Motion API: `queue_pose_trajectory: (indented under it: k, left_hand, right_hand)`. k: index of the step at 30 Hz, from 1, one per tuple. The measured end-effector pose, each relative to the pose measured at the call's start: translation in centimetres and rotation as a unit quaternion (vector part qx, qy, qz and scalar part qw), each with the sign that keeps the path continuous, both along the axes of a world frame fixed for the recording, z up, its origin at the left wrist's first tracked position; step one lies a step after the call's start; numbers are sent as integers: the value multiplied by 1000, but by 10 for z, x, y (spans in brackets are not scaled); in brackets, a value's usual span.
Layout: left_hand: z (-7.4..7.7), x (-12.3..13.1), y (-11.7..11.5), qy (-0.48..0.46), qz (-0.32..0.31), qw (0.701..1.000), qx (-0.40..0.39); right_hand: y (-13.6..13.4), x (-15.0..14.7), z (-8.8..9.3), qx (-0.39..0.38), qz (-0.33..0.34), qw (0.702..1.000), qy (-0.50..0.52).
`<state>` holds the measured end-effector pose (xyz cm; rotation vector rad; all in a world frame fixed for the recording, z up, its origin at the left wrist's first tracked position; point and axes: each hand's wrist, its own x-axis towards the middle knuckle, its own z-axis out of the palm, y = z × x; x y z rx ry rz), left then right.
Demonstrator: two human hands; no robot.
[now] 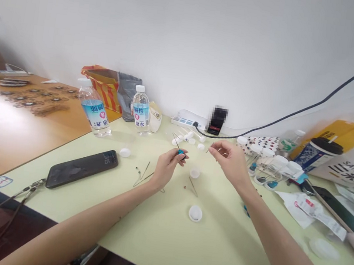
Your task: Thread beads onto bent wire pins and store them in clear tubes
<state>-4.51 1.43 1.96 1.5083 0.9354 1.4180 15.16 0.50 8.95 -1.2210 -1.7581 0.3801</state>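
Observation:
My left hand (165,167) pinches a small blue piece (180,152) between thumb and fingers, above the middle of the table. A thin bent wire (176,138) sticks up from that piece. To the right, my right hand (230,162) is raised with thumb and fingertips together on a thin, short sliver (208,150), too small to name. Below the hands lie a white cap (194,172), a thin metal rod (193,187) and a tiny bead (184,187). Nearer to me is a white lid (195,213) with tiny contents. More thin rods (142,180) lie beside my left wrist.
On the left are a black phone (82,169) with a strap and two water bottles (140,112). A white power strip (188,121) runs along the wall. Several small clear jars (277,168), a dark-lidded cup (318,154) and another phone (337,207) crowd the right side.

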Motion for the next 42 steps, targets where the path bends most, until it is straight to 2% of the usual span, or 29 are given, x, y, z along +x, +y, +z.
queue_pose_trajectory:
  k: [5, 9, 12, 15, 18, 24, 27, 31, 33, 35, 38, 42]
  left_hand:
    - [0, 1, 1, 4, 10, 1000, 1]
    - [-1, 4, -3, 22, 20, 1000, 10]
    - [3, 7, -9, 3, 14, 1000, 4]
    - [9, 10, -16, -36, -42, 998, -4]
    - [14, 11, -21, -57, -114, 991, -32]
    - [13, 12, -20, -85, -205, 972, -74]
    - [10, 11, -14, -66, -183, 980, -33]
    - [3, 13, -4, -13, -57, 997, 57]
    - [-2, 17, 0, 46, -24, 996, 77]
    - [-8, 23, 3, 118, -37, 989, 78]
    - [-17, 31, 5, 199, -72, 977, 37]
    - [-23, 34, 1, 232, -75, 969, 43]
  right_hand:
    - [9, 0, -12, -14, 8, 1000, 18]
    - [3, -1, -5, 3, 11, 999, 31]
    - [-6, -4, 5, 25, 72, 997, 33]
    - [-14, -4, 15, 4, 139, 990, 30]
    - [-18, 0, 21, -49, 182, 982, 33]
    - [-17, 6, 25, -117, 277, 951, 76]
    - [-17, 5, 27, -96, 259, 958, 71]
    - [-16, 6, 29, -52, 224, 966, 120]
    - [-15, 10, 29, -26, 203, 967, 150]
    - [-12, 14, 29, -3, 184, 966, 179]
    - [-10, 18, 29, 13, 154, 966, 208]
    - [-8, 18, 28, 17, 100, 977, 189]
